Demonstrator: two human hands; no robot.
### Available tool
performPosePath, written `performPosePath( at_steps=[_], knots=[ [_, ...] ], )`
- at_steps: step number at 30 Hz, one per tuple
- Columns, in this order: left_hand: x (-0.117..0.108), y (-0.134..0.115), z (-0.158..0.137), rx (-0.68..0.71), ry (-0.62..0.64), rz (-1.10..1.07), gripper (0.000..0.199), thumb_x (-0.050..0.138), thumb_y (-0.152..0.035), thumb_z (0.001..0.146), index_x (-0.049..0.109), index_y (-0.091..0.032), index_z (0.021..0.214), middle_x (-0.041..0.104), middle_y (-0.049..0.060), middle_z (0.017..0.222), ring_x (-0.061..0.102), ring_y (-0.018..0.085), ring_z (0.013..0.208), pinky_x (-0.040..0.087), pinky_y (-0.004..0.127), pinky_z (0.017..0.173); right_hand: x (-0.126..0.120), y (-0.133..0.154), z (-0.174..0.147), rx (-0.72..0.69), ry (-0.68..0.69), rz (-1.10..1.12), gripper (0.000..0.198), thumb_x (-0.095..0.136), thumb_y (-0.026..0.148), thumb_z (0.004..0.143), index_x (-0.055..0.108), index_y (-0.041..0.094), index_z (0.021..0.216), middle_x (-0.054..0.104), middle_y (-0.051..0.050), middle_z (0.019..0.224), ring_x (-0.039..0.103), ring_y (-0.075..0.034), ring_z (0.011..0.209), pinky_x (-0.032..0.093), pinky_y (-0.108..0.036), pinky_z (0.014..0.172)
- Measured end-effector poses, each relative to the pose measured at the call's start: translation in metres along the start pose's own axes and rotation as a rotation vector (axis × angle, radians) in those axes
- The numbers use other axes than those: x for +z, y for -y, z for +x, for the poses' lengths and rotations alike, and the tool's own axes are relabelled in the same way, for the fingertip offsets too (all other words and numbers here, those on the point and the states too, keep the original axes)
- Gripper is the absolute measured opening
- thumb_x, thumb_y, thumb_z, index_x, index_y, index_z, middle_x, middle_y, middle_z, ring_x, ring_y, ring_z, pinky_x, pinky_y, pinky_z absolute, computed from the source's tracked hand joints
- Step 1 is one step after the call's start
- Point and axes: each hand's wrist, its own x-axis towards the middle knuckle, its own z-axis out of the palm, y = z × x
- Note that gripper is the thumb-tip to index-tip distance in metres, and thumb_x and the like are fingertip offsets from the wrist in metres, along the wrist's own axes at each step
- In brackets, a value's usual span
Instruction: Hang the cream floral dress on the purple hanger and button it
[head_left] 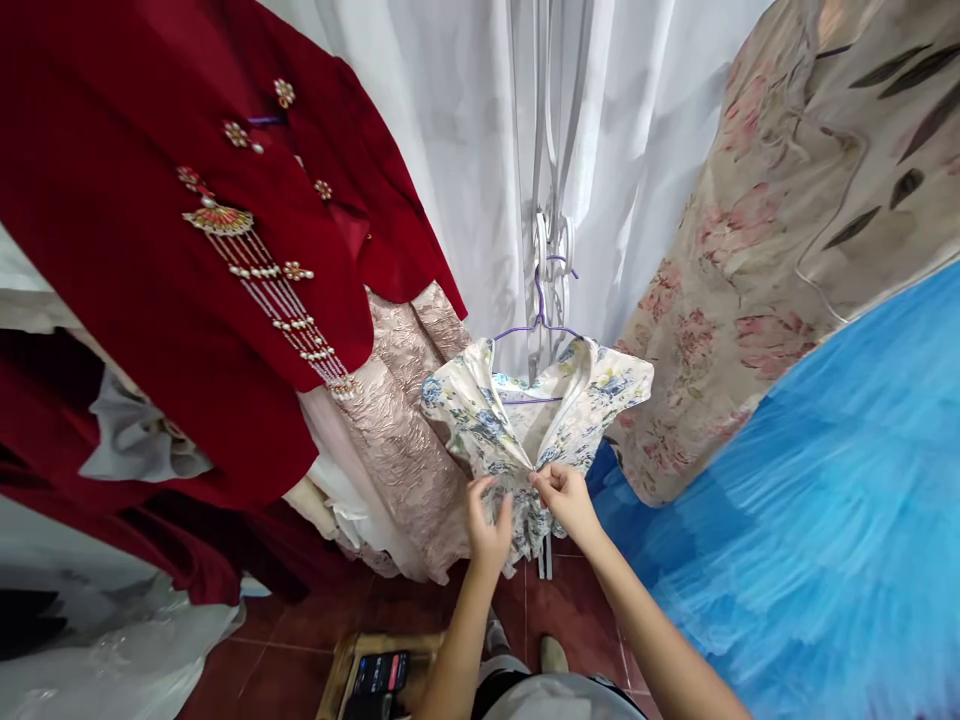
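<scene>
A white blouse (480,410) with blue and yellow-green flowers hangs before me on a purple hanger (540,318). Its neckline forms a deep V. At the bottom of that V, my right hand (571,502) pinches the front edge of the blouse between thumb and forefinger. My left hand (489,525) is just to the left, over the lower front of the blouse. Its thumb and fingers are apart and curved, with nothing visible between them; whether the fingertips touch the cloth I cannot tell.
A dark red jacket (247,400) with beaded brooches hangs left, beside a pink textured garment (405,440). On the right are a floral beige dress (697,340) and blue tulle (825,520). White curtains (465,130) hang behind. A wooden stool (337,680) holding a phone (381,672) stands below.
</scene>
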Motion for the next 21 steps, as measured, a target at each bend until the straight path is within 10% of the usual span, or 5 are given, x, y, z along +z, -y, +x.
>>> performPosePath(
  at_steps=[9,21],
  knots=[
    [0.041,-0.041,-0.013,0.115,0.118,-0.088,0.017,0.053,-0.032,0.093,0.064,-0.019,0.09,0.069,0.009,0.087,0.066,0.025,0.086,0.052,0.037,0.08,-0.013,0.017,-0.029,0.012,-0.016,0.157,0.041,0.07,0.05,0.079,0.051,0.022,0.055,0.048,0.004,0.04,0.035,-0.01,0.037,0.027,-0.025,0.042],
    [0.02,-0.023,0.011,0.217,0.264,-0.028,0.015,0.054,-0.025,0.093,0.057,-0.02,0.08,0.066,0.004,0.079,0.062,0.02,0.079,0.047,0.03,0.076,-0.002,0.131,0.072,-0.209,-0.198,0.281,0.038,0.073,0.044,0.076,0.058,0.02,0.05,0.051,0.002,0.041,0.034,-0.009,0.038,0.026,-0.026,0.041]
  ],
)
